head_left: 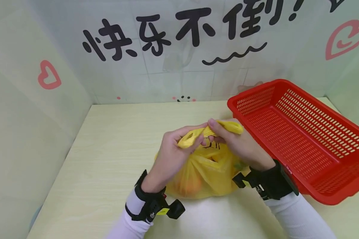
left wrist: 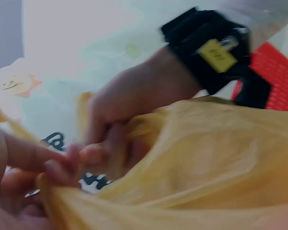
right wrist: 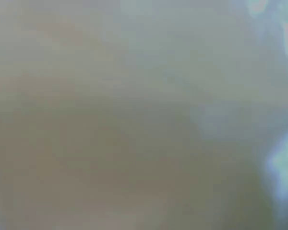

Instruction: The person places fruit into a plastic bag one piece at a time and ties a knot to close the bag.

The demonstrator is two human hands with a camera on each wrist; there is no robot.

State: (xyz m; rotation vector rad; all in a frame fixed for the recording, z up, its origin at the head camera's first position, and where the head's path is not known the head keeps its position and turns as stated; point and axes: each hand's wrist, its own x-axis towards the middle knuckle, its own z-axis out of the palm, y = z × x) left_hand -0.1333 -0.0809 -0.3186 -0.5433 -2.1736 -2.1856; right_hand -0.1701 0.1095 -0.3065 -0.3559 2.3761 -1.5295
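A thin yellow plastic bag point(head_left: 218, 179) sits on the table in the head view, bulging with its contents. Through its side shows a round orange shape point(head_left: 189, 184), with something greenish at the right. My left hand point(head_left: 176, 142) pinches one handle loop at the bag's top. Close beside it, my right hand point(head_left: 242, 142) grips the other loop, and the fingertips of both hands nearly meet. The left wrist view shows the bag's plastic stretched from the right hand point(left wrist: 129, 105) across the foreground. Only a blur fills the right wrist view.
A red perforated plastic basket point(head_left: 296, 146) stands just right of the bag, near my right wrist. Behind the pale wooden table point(head_left: 119, 149) rises a white backdrop point(head_left: 173, 76) with black writing and pink hearts. Another white panel point(head_left: 33, 132) borders the left side.
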